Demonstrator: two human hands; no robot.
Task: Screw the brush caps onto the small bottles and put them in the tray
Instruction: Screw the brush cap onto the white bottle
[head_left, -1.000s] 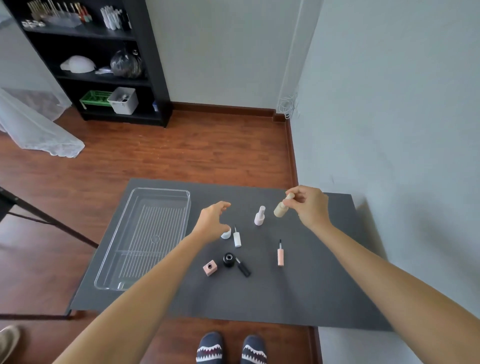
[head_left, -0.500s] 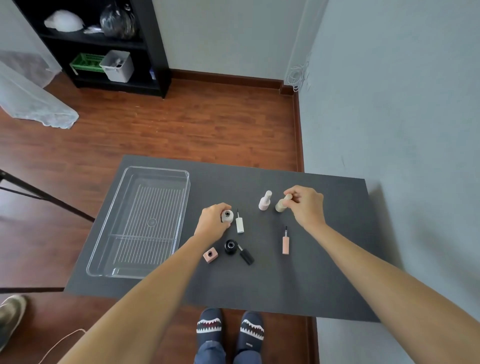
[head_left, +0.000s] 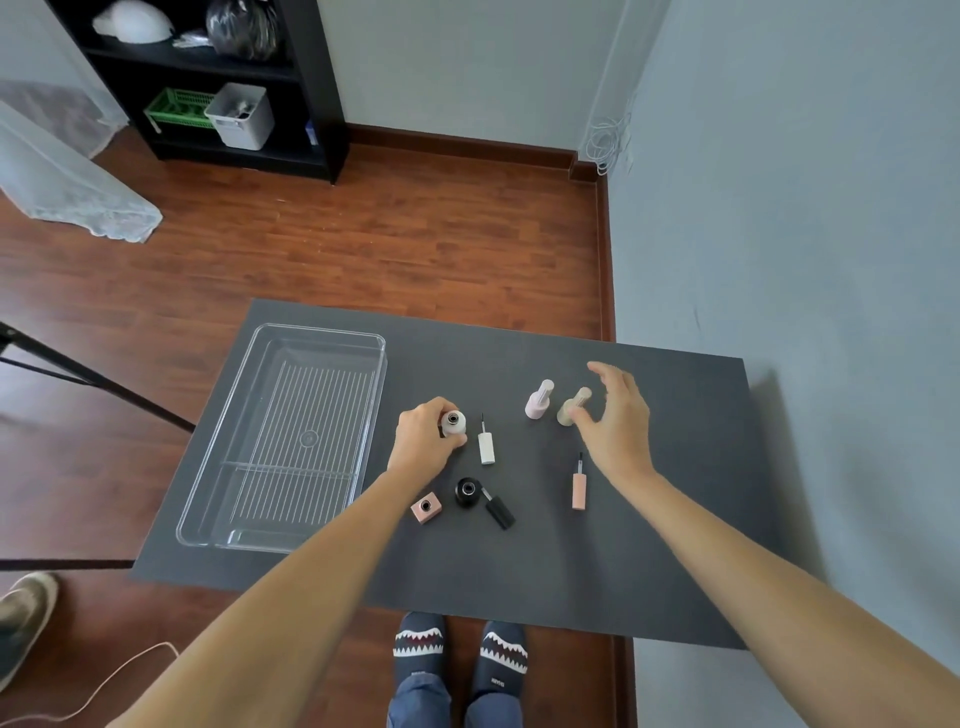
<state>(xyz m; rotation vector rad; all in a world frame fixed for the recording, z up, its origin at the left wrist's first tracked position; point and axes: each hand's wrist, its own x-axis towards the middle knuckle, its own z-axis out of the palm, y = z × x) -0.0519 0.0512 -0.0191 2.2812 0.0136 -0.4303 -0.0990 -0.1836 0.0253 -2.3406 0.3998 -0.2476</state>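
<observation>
The open white bottle (head_left: 453, 423) is gripped by the left hand (head_left: 423, 439) on the tabletop (head_left: 649, 561), probably to steady it for its white brush cap (head_left: 486, 442), lying just beside it. The right hand (head_left: 615, 418) is spread open beside the capped beige bottle (head_left: 573, 406) and pink bottle (head_left: 539, 399), which are stood upright. The clear tray (head_left: 218, 501) at the left is seen to hold no bottles, and the square pink bottle (head_left: 426, 509) and black bottle (head_left: 467, 491) are left uncapped.

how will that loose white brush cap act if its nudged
The white brush cap lies flat on the table, and it looks round, so it would probably roll sideways. It looks small and light, likely skidding easily. Its thin brush stem may flex if pressed.
</observation>
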